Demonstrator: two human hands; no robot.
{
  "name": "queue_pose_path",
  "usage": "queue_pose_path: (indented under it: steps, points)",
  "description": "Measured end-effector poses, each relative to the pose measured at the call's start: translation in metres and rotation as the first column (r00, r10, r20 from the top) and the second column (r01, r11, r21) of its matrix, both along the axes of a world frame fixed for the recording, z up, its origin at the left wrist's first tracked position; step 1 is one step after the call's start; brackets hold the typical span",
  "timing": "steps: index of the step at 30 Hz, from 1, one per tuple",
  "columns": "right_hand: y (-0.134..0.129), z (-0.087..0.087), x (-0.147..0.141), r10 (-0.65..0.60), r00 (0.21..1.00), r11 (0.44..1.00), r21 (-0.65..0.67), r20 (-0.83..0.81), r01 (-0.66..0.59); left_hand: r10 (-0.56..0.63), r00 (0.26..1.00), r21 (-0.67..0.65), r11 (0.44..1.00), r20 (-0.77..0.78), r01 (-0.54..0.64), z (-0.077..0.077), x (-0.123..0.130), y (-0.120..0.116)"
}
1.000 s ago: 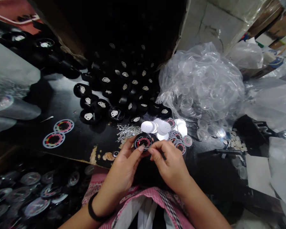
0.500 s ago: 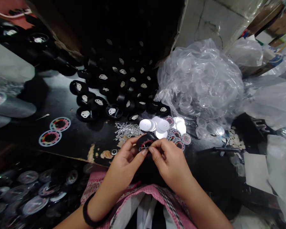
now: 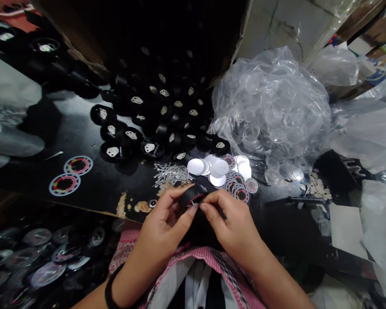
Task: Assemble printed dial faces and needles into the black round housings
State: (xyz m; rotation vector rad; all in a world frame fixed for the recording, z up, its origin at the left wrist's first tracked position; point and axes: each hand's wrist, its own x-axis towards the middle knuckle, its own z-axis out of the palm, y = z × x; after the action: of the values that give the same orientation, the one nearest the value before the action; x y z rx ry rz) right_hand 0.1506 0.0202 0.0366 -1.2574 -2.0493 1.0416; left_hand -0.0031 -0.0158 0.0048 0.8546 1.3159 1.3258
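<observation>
A small black dial gauge (image 3: 192,196) with red markings on its face is held above the front of the table, tilted so that its black side wall shows. My left hand (image 3: 167,216) is closed around its left side, the thumb pressing at the lower edge of the face. At the right edge of the gauge, my right hand (image 3: 228,219) has thumb and forefinger pinched together against it. Any small part between those fingertips is hidden. Just beyond the hands lie a heap of thin grey pointers (image 3: 171,174), white discs (image 3: 218,167) and printed dial plates (image 3: 241,194).
Black round housings (image 3: 149,147) with pale plates crowd the back. A plastic bag of clear covers (image 3: 270,103) stands right. Two dial plates (image 3: 64,183) lie left; a black pen-like tool (image 3: 304,200) lies right. Finished-looking gauges (image 3: 48,274) fill the lower left.
The gauge has tipped, so more of its black side wall and less of its face shows. Both hands stay on it, the left thumb slightly lower.
</observation>
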Motion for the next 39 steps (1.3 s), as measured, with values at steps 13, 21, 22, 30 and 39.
queue_pose_path:
  steps: [13, 21, 22, 30, 39]
  points:
    - [-0.012, 0.006, -0.003, -0.044, 0.998, 0.998, -0.046, -0.037, 0.043, 0.007, 0.975, -0.022, 1.000, -0.223, -0.013, 0.001, -0.003, -0.022]
    - [-0.010, -0.015, 0.002, -0.045, 0.999, 0.931, -0.363, 0.005, 0.043, -0.082, 0.972, -0.223, 0.974, -0.220, 0.032, -0.021, -0.006, -0.026]
    - [-0.012, -0.015, 0.007, -0.025, 0.999, 0.936, -0.349, 0.030, 0.034, -0.085, 0.981, -0.243, 0.969, -0.176, 0.040, -0.027, -0.006, -0.025]
    - [0.002, 0.002, 0.128, -0.771, 0.547, 0.393, 0.433, -0.325, 0.811, 0.138, 0.914, -0.427, 0.903, 0.381, 0.042, -0.034, 0.015, -0.005]
    - [0.014, -0.041, 0.186, -0.803, 0.457, 0.413, 0.196, -0.382, 0.889, 0.109, 0.915, -0.506, 0.855, 0.389, 0.113, -0.043, 0.033, 0.010]
